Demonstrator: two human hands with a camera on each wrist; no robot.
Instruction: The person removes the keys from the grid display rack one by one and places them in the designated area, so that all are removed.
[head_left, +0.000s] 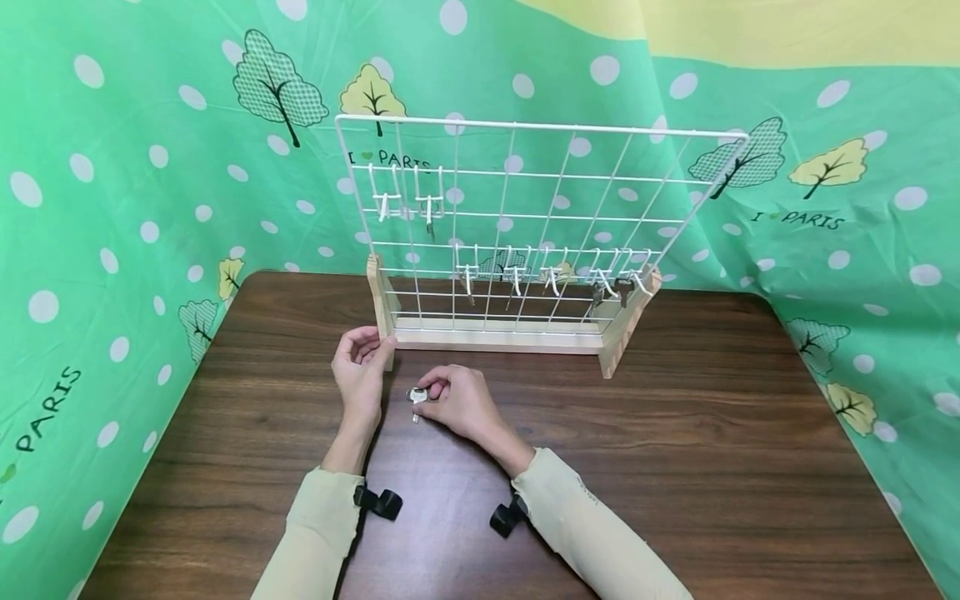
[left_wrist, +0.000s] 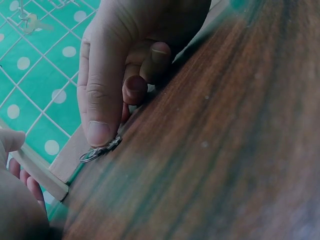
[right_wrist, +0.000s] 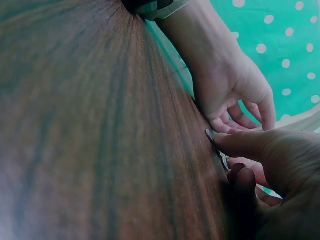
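Observation:
Between the thumb and fingers of my right hand [head_left: 461, 400] is a small silver key [head_left: 417, 397] with a ring, just above or touching the tabletop. The key's ring [left_wrist: 91, 156] shows under the fingertips in the left wrist view. My left hand [head_left: 360, 379] grips the left wooden foot [head_left: 385, 310] of a white wire grid rack [head_left: 517, 129], thumb on the near side and fingers behind. On the grid hang several white hooks [head_left: 469, 279]. Keys dangle from some, among them a key [head_left: 430, 227] on the upper row and dark keys [head_left: 597, 296] at the lower right.
The rack's wooden base bar [head_left: 498, 337] runs to its right foot [head_left: 628, 329] on the brown wooden table [head_left: 712, 467]. Behind stands a green dotted cloth [head_left: 150, 158] with printed trees. Black straps [head_left: 378, 502] sit on both wrists.

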